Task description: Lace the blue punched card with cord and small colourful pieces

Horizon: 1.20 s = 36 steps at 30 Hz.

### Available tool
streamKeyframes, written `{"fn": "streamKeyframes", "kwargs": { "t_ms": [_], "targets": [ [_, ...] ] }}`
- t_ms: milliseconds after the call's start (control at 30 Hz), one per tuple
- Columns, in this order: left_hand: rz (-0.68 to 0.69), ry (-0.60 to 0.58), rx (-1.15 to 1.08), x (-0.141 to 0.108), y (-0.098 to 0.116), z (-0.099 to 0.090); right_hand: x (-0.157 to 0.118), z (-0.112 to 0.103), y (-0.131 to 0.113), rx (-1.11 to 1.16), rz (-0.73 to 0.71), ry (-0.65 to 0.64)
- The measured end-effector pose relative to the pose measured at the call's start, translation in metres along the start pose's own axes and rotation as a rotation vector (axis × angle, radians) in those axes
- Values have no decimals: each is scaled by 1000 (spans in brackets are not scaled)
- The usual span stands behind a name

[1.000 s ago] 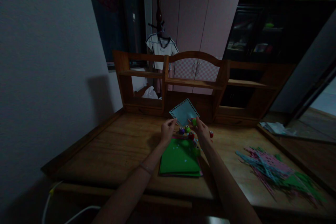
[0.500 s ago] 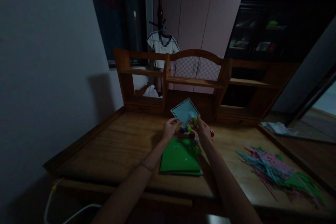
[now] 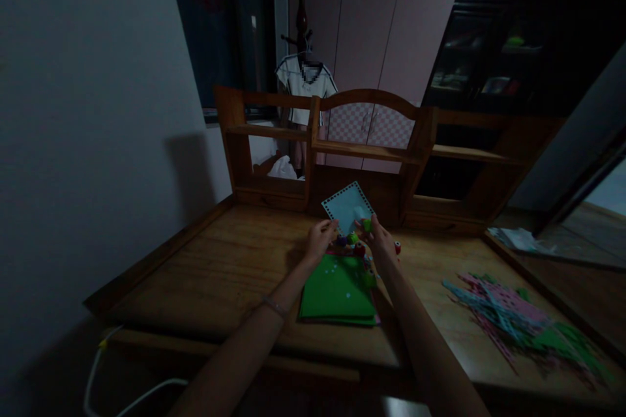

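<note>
My left hand has its fingers pinched together near the lower left edge of a light blue sheet with a row of holes along its edges; what the fingertips hold is too small to name. My right hand grips a small green piece at the sheet's lower right. Between the hands sit a purple piece, a green piece with an eye-like dot and a red one. Below them lies a stack of green sheets with small pale bits on top.
A pile of pink, blue and green strips lies on the right of the wooden table. A red piece is just right of my right hand. The wooden shelf unit stands along the back edge.
The view has shifted slightly. Both hands keep nearly the same pose, and the green piece is still in my right hand.
</note>
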<state>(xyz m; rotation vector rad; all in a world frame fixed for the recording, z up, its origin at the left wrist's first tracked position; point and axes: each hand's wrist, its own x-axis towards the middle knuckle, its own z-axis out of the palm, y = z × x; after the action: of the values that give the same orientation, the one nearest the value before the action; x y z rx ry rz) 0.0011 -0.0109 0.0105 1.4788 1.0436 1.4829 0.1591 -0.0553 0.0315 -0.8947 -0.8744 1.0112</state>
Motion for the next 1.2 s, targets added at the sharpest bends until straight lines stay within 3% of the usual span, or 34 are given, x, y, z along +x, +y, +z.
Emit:
{"fn": "streamKeyframes", "kwargs": {
  "t_ms": [267,467,700,1067,1200],
  "targets": [
    [247,5,261,-3,5,-2,2,1,0,-14,1,1],
    [113,-57,298,-3,-4,1,-2,4,-2,-41,27,5],
    [170,35,275,-3,-1,-1,-4,0,-5,-156,-86,7],
    [216,88,151,-5,11,-3,0,7,-3,-33,95,-67],
    [187,167,116,-6,15,-6,-1,8,0,-65,124,-167]
  ]
}}
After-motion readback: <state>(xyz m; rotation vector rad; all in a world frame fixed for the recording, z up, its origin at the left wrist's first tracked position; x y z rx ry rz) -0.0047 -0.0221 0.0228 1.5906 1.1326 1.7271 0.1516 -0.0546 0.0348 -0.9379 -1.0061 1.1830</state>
